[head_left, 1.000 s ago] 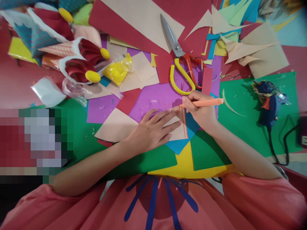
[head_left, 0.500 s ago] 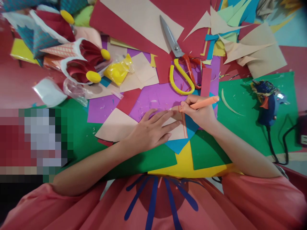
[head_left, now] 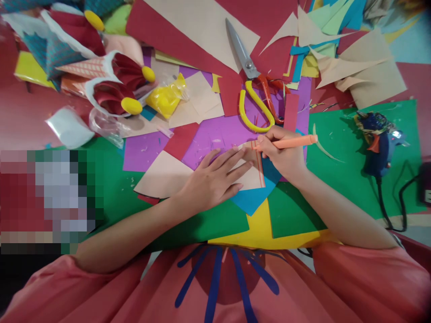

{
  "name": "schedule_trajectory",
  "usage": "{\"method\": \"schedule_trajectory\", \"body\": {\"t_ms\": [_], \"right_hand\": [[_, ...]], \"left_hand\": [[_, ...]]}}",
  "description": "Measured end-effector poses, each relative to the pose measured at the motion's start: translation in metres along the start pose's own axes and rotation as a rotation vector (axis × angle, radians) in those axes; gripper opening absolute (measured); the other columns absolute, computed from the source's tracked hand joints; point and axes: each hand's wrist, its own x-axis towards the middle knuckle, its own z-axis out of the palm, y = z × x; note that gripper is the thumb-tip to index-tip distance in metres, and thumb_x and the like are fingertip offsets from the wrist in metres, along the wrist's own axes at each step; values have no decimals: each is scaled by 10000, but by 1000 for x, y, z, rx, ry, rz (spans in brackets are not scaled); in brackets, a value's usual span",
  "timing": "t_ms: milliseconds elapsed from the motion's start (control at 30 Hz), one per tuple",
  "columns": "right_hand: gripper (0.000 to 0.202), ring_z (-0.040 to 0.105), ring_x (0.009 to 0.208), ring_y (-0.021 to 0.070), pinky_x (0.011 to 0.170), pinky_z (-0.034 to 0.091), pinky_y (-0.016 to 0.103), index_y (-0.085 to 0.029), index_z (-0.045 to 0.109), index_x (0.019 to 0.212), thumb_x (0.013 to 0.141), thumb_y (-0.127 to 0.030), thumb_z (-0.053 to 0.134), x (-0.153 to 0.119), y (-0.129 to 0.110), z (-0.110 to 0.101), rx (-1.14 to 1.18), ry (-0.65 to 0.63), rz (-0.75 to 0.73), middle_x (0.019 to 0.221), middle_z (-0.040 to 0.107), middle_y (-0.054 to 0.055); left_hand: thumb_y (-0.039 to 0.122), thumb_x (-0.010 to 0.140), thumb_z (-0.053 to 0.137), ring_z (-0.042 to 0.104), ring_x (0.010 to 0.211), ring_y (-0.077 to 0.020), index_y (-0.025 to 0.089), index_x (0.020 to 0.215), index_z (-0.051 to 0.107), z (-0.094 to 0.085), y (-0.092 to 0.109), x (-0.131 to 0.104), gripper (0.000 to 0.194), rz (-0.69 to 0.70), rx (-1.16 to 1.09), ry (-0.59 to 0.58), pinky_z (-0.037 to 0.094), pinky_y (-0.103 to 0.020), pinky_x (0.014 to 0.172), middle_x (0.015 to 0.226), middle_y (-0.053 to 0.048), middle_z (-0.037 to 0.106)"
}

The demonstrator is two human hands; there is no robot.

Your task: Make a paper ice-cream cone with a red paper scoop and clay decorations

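My left hand [head_left: 215,177] lies flat with fingers spread, pressing on a cream paper piece [head_left: 164,175] with a curved edge. In my right hand [head_left: 283,154] is an orange marker [head_left: 296,141], pinched between thumb and fingers and tilted to the right. Its tip is at the right part of the paper, beside several orange lines [head_left: 259,168] drawn near that edge. Under the paper are a purple sheet [head_left: 208,130] and a blue piece [head_left: 251,204]. Just beyond my right hand lie large scissors [head_left: 249,67] with one yellow and one red handle, blades slightly apart.
A blue glue gun [head_left: 379,148] with a black cord rests on a green sheet [head_left: 340,134] at right. Paper cones [head_left: 111,96] with white trim and yellow discs lie at left near a yellow packet [head_left: 166,98]. Cream offcuts [head_left: 346,67] are scattered at the back right.
The marker and my right hand have shifted slightly right, and the marker lies a little flatter. The paper's right end has turned slightly upward, with more orange line visible. My left hand stays on it.
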Motion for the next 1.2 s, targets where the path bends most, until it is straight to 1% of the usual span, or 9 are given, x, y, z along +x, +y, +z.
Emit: {"method": "schedule_trajectory", "body": {"t_ms": [200, 367, 500, 667, 733, 800, 933, 1067, 1200], "right_hand": [[344, 423, 508, 81, 504, 318, 265, -207, 438, 569, 878, -271, 574, 1, 2, 0, -54, 13, -14, 528, 476, -45], [392, 393, 501, 75, 499, 299, 262, -212, 378, 548, 869, -274, 594, 1, 1, 0, -35, -20, -14, 518, 426, -55], [380, 359, 490, 70, 499, 284, 264, -217, 345, 546, 852, -234, 569, 1, -1, 0, -18, -36, -30, 508, 373, -63], [372, 317, 486, 69, 477, 260, 252, -219, 294, 540, 804, -190, 556, 1, -1, 1, -41, -62, -32, 503, 328, -64], [371, 308, 483, 70, 471, 251, 251, -219, 286, 534, 791, -176, 550, 1, -1, 1, -50, -60, -38, 497, 314, -65], [358, 309, 481, 68, 474, 259, 253, -218, 305, 532, 797, -182, 543, 1, -2, 1, -44, -45, -48, 495, 332, -66], [347, 372, 492, 72, 492, 292, 256, -218, 346, 543, 835, -202, 532, 1, -3, 1, -30, -7, -47, 508, 408, -58], [364, 413, 502, 78, 503, 323, 257, -217, 372, 553, 862, -247, 561, 0, -1, 0, -16, 19, -19, 521, 454, -51], [372, 400, 475, 77, 480, 324, 254, -216, 414, 562, 879, -314, 581, -1, 0, -2, 40, 25, 17, 508, 461, -54]], "left_hand": [[396, 1015, 392, 482, 1389, -262, 216, 1439, 459, 0, 0, 0, 466, -10, -15, -4, 369, -442, 1115, 1534, -119, 464], [382, 1017, 392, 477, 1393, -260, 213, 1425, 468, 0, 0, 0, 448, -8, -9, 4, 375, -438, 1105, 1525, -121, 475], [395, 1019, 376, 497, 1373, -262, 202, 1400, 492, 1, 0, 0, 443, 6, 7, 28, 391, -439, 1084, 1506, -122, 499], [397, 1015, 385, 470, 1395, -261, 196, 1392, 506, 2, -1, -1, 444, -3, -21, 32, 375, -440, 1109, 1530, -124, 468], [392, 1012, 397, 464, 1402, -262, 202, 1400, 500, 2, -1, -1, 445, -10, -35, 17, 364, -442, 1125, 1536, -122, 459], [385, 1012, 402, 469, 1399, -264, 203, 1408, 492, 1, 0, -1, 445, -9, -34, 3, 368, -444, 1122, 1532, -124, 465], [385, 1009, 417, 491, 1381, -278, 196, 1421, 480, 0, 0, -1, 458, 2, -27, 15, 382, -452, 1105, 1515, -133, 485], [369, 1008, 418, 438, 1429, -256, 218, 1469, 424, 0, 0, -2, 485, -20, -70, -18, 338, -442, 1156, 1553, -123, 435], [363, 1015, 388, 425, 1436, -258, 199, 1489, 395, 0, -1, -2, 502, -48, -86, -6, 344, -443, 1160, 1559, -132, 423]]}}
